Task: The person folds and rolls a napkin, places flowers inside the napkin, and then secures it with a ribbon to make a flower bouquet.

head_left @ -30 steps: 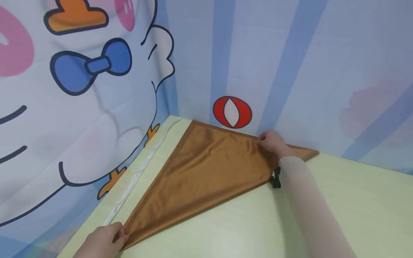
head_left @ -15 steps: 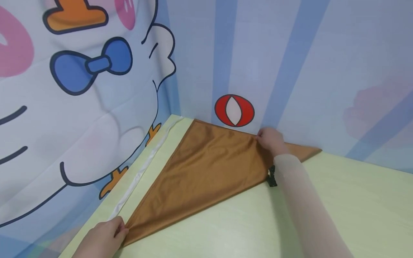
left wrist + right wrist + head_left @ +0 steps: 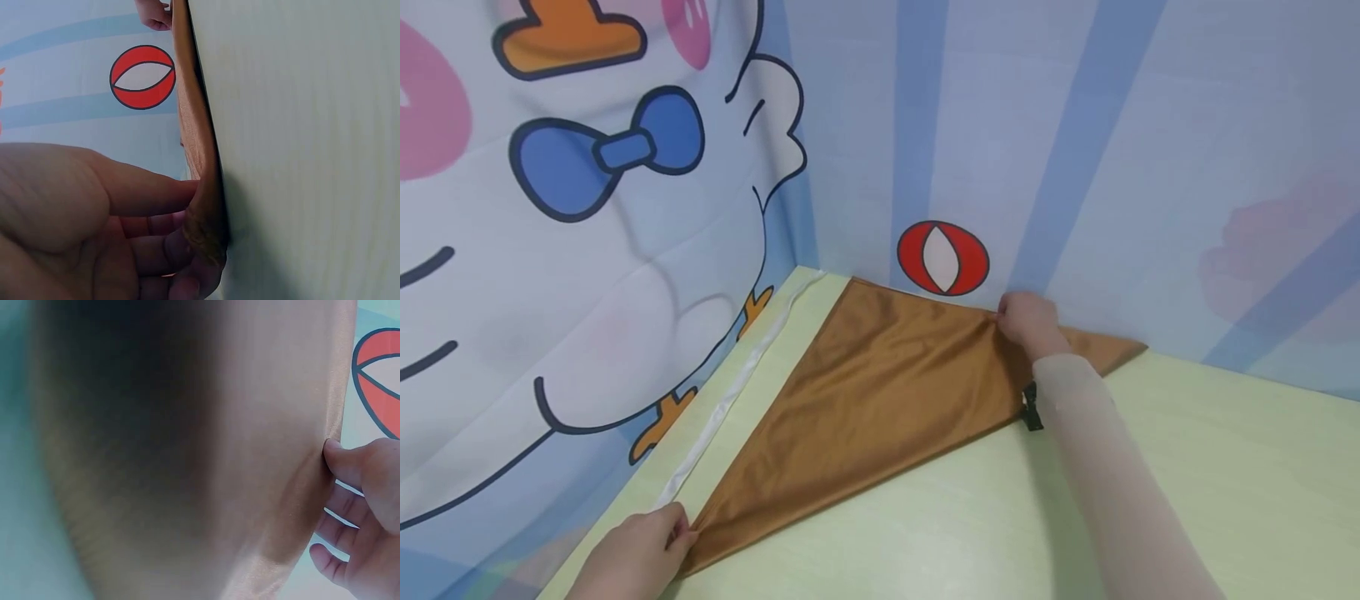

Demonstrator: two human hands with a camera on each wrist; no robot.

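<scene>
A shiny brown cloth [image 3: 880, 392], folded into a triangle, lies on the pale yellow-green table with soft wrinkles across it. My left hand [image 3: 636, 550] pinches its near-left corner; in the left wrist view the thumb of that hand [image 3: 81, 219] presses the cloth [image 3: 200, 137] against the fingers. At the far edge, by the wall, my right hand [image 3: 1030, 323] pinches the cloth's border. The right wrist view shows this hand [image 3: 369, 500] with its thumb on one face of the cloth [image 3: 275, 425] and fingers behind it. The sleeve covers part of the cloth's right side.
Printed fabric walls [image 3: 985, 150] rise directly behind and to the left of the table [image 3: 1225, 500]. A white strip [image 3: 730, 392] runs along the table's left side. A small black object [image 3: 1032, 408] shows beside the right sleeve [image 3: 1112, 467].
The right hand has shifted slightly toward the wall, and the cloth's far edge lies closer against it. The left hand keeps its corner with barely any movement.
</scene>
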